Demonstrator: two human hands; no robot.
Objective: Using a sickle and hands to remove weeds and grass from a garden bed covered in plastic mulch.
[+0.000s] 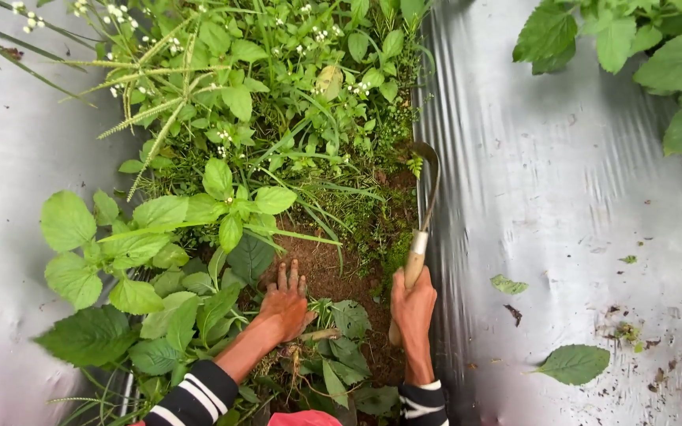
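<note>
Head view, looking down at a weedy furrow between two sheets of silver plastic mulch (pixel 562 197). Right hand (pixel 414 306) is clamped round the wooden handle of a sickle (pixel 424 213); fingers wrapped tight, handle running up and slightly right out of the fist. The sickle's curved dark blade arcs far from the hand, its tip near the edge of the right mulch sheet, up against the weeds. Left hand (pixel 286 304) lies flat, palm down, fingers spread apart and pointing far, pressed on a patch of bare brown soil (pixel 321 268); it grips nothing. Just near of it lie cut leaves (pixel 341 347) on the ground, between the two wrists. Both forearms come up from the near edge in black sleeves with white stripes (pixel 199 394).

Broad-leaved weeds (pixel 144 260) crowd the left of the left hand, overlapping the left mulch sheet. Farther off, grass seed heads (pixel 159 110) and small white-flowered weeds (pixel 309 39) fill the furrow. Loose green leaves (pixel 574 363) and soil crumbs sit on the right mulch sheet. More leafy plants (pixel 641 47) at far right.
</note>
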